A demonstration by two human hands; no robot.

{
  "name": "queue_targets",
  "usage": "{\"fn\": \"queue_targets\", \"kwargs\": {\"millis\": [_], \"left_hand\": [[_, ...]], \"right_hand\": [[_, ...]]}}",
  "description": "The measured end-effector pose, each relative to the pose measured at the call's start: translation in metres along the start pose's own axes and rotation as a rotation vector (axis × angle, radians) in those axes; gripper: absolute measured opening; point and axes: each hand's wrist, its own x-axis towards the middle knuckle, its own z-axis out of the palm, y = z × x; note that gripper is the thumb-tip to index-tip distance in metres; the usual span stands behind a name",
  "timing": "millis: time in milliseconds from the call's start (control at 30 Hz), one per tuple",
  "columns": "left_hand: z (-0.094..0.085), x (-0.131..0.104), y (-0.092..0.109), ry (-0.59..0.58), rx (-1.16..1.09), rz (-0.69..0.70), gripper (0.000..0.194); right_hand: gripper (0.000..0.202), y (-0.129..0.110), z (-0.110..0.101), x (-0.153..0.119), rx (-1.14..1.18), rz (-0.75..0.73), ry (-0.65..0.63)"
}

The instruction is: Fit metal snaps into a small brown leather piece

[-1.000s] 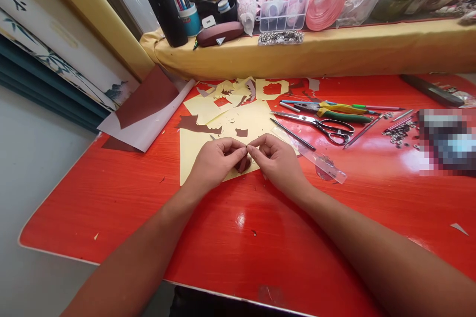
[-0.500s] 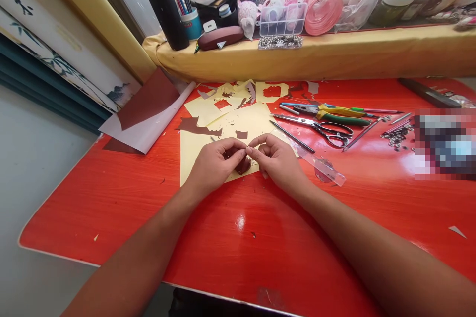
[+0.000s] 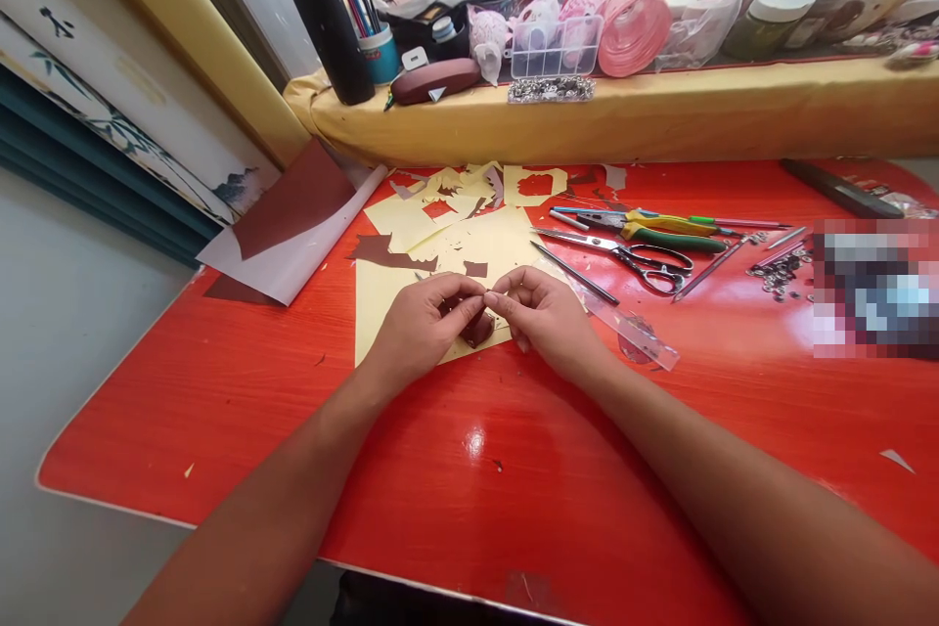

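Left hand (image 3: 418, 325) grasped dark brown piece (image 3: 478, 329) between thumb and fingers, over near edge of yellow paper (image 3: 381, 308). Right hand (image 3: 549, 318) was pinched, fingertips meeting left's; grip on piece could not be told. Red surface (image 3: 411, 469) stretched from paper to near rim, between forearms. Pencil (image 3: 576, 274), ruler (image 3: 646, 340) and scissors (image 3: 631, 252) bounded room on right; ledge (image 3: 587, 127) bordered far edge.

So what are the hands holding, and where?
The left hand and right hand pinch a small dark brown piece near its top edge; fingers hide the exact spot.
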Motion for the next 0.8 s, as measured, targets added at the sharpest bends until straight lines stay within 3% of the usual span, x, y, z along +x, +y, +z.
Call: {"fn": "queue_targets", "kwargs": {"millis": [300,567,800], "left_hand": [[-0.0003,0.0010,-0.0020,-0.005,-0.124,-0.071,0.015],[-0.0015,0.0020,0.0009,0.002,-0.128,-0.086,0.018],[-0.0039,0.0042,-0.0048,-0.049,-0.257,-0.145,0.022]], "right_hand": [[0.045,-0.0027,0.0010,-0.0001,0.006,0.022,0.000],[0.035,-0.0026,-0.0008,-0.0011,-0.045,0.002,-0.028],[0.039,-0.0027,-0.0004,-0.0015,-0.019,0.005,-0.043]]}}
